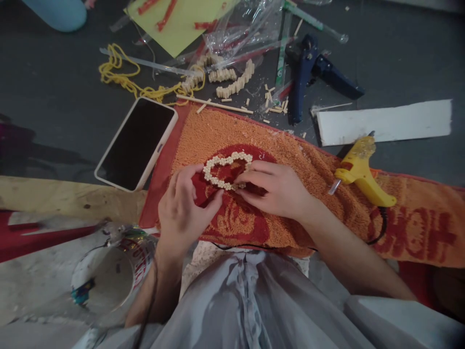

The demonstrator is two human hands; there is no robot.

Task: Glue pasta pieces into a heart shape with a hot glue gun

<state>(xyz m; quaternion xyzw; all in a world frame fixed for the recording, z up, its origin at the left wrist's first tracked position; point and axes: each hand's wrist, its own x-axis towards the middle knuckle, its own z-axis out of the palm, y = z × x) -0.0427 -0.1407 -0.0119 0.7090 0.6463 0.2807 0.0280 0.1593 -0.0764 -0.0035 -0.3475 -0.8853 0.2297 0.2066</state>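
Note:
A heart-shaped ring (pixel 218 182) made of short pale sticks sits over the orange towel (pixel 218 121) with a red print. My right hand (pixel 278 189) pinches its right side, thumb and fingers closed around the lower edge; the fingertips hide part of the ring. At the ring's left end is my left hand (pixel 183 206), with the index fingertip against the left edge and the thumb against the lower edge. A yellow glue gun (pixel 363 169) with a clear glue stick rests on the towel, right of my right hand.
A phone (pixel 136 143) lies at the left. Beyond the towel are blue cutters (pixel 303 77), a white strip (pixel 385 122), joined stick pieces (pixel 238 82), loose cut sticks (pixel 276 107), yellow yarn (pixel 118 72) and plastic wrappers (pixel 243 36). A white bucket (pixel 136 261) stands below, left.

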